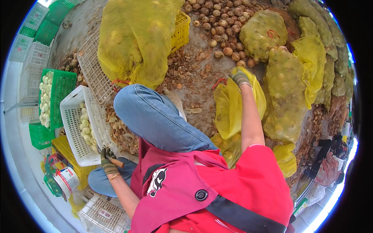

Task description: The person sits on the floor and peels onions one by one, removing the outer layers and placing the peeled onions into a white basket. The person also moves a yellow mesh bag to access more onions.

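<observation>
My left hand point(108, 161), in a striped glove, is closed round a knife with a wooden handle point(117, 162), beside a white plastic crate point(75, 128) that holds peeled onions point(86, 125). My right hand point(241, 78), gloved as well, reaches forward and grips the top of a yellow mesh bag point(233, 107), which hangs slack near a filled mesh sack. A red tie point(219, 82) lies at this bag's left edge. A large yellow mesh sack point(134, 43) stands in front of my knee, with a red tie at its lower end.
Unpeeled onions point(227, 26) lie loose on the floor ahead, among dry skins point(189, 67). Filled mesh sacks point(284, 93) stand at the right. A green crate of peeled onions point(62, 96), a yellow crate point(72, 160) and a white bucket point(67, 180) are at the left.
</observation>
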The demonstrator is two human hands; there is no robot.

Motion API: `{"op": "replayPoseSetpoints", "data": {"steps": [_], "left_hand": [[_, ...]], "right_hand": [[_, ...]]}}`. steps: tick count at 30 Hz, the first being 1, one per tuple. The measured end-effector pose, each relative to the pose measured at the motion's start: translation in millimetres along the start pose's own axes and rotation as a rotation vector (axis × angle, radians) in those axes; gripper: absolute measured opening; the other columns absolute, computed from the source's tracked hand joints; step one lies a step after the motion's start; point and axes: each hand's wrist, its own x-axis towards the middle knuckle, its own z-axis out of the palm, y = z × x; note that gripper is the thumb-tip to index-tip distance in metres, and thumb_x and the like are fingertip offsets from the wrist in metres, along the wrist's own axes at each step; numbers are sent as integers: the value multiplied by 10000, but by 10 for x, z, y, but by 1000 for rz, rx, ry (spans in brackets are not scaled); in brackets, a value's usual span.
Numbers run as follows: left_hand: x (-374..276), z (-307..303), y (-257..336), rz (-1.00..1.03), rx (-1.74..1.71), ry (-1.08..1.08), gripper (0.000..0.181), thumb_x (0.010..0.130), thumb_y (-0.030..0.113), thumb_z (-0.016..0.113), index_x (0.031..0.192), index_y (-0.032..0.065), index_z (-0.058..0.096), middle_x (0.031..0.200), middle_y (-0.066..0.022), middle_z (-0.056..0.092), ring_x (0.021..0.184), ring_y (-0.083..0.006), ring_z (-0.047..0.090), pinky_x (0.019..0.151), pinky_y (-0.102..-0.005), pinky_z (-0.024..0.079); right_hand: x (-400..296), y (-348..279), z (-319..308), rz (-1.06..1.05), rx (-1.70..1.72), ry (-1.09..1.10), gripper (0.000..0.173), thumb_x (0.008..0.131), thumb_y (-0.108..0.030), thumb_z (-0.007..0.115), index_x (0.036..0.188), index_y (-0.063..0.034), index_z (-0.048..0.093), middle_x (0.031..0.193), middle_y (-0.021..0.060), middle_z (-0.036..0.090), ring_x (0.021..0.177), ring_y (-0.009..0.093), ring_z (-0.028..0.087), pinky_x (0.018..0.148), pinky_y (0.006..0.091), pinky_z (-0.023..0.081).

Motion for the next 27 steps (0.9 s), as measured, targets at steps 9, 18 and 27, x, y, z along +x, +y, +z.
{"op": "replayPoseSetpoints", "data": {"steps": [9, 18, 27], "left_hand": [[127, 269, -74, -9, -65, 70, 265, 934, 329, 628, 1095, 118, 616, 867, -33, 643, 585, -140, 553, 402, -248, 411], [37, 516, 34, -59, 76, 31, 416, 965, 406, 580, 1288, 144, 591, 871, -71, 680, 636, -161, 630, 468, -265, 484], [-47, 632, -73, -131, 177, 161, 448, 886, 357, 698, 1261, 146, 576, 815, -14, 586, 596, -124, 537, 470, -235, 419]], "right_hand": [[1015, -407, 977, -186, -555, -529, 637, 917, -330, 592, 1499, -171, 389, 1516, 128, 416, 1366, 315, 439, 1095, 456, 381], [1283, -2362, 2264, -371, 127, -493, 546, 944, -233, 568, 1463, -150, 420, 1464, 176, 464, 1309, 347, 485, 1014, 474, 469], [1015, -2938, 2537, -205, 154, -347, 566, 893, -272, 649, 1404, -99, 476, 1363, 206, 536, 1211, 357, 548, 946, 469, 493]]}}
